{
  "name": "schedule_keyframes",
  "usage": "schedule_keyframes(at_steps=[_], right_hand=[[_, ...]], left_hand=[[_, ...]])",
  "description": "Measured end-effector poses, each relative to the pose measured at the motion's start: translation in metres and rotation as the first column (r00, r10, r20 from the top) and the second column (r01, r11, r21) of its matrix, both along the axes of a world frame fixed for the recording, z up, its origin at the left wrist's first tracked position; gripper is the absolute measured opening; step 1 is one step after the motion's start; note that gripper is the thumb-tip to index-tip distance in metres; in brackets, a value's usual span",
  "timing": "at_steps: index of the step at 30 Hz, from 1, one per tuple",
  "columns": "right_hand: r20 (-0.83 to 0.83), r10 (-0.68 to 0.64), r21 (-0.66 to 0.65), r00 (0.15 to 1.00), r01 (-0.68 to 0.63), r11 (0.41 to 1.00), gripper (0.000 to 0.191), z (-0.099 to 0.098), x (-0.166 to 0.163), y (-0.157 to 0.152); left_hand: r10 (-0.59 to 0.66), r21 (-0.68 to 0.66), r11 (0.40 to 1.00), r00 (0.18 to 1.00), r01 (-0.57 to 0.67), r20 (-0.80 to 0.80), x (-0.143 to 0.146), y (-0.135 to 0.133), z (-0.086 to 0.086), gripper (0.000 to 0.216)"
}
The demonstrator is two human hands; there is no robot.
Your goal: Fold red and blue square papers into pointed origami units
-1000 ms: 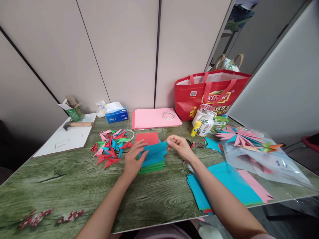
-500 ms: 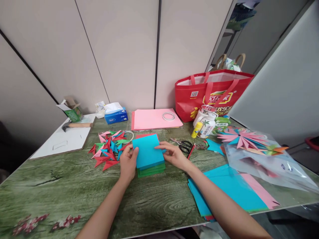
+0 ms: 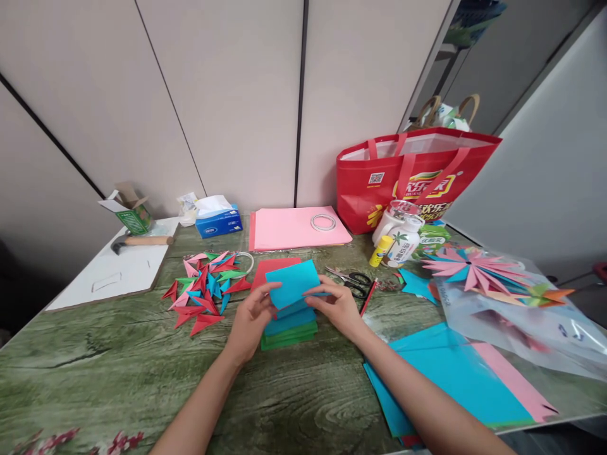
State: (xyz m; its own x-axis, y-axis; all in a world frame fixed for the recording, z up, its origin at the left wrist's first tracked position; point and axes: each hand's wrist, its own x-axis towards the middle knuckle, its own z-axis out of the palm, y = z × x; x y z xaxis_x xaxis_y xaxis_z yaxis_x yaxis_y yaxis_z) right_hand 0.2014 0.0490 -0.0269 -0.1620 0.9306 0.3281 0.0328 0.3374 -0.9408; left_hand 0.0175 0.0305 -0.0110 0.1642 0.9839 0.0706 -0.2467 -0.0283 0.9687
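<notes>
Both hands hold a blue paper square (image 3: 294,283) a little above a stack of blue and green squares (image 3: 290,330) on the green wood-grain table (image 3: 95,360). My left hand (image 3: 252,319) pinches the sheet's left edge. My right hand (image 3: 334,304) pinches its right edge. A red sheet (image 3: 265,272) lies behind the stack. To the left lies a pile of several folded red, pink, blue and green paper points (image 3: 205,291).
Scissors (image 3: 353,278) and a red pencil (image 3: 367,296) lie right of my hands. Large blue and pink sheets (image 3: 455,373), a paper flower (image 3: 467,266) on a clear bag, a red tote (image 3: 412,177), glue stick (image 3: 380,251), pink paper pile (image 3: 296,226), tissue box (image 3: 218,218) and hammer (image 3: 137,241) surround them.
The blue sheet, earlier draped over the stack and then laid flat on it, is now lifted and tilted between both hands. The view has shifted slightly.
</notes>
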Motion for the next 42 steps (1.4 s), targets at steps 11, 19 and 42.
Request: schedule_keyframes(at_steps=[11, 19, 42], right_hand=[[-0.113, -0.045, -0.105, 0.993, 0.033, 0.994, 0.018, -0.003, -0.012, -0.009], [-0.015, -0.049, -0.137, 0.999, 0.046, 0.989, 0.041, 0.0, -0.013, -0.013], [0.002, -0.049, -0.128, 0.999, 0.049, 0.991, 0.02, -0.002, -0.012, -0.011]], left_hand=[[0.252, -0.005, 0.966, 0.95, -0.257, -0.183, 0.004, -0.002, -0.009, 0.015], [0.297, -0.019, 0.952, 0.936, -0.305, -0.188, 0.006, -0.004, -0.007, 0.049], [0.257, -0.066, 0.96, 0.95, -0.272, -0.176, 0.007, -0.003, -0.008, 0.022]])
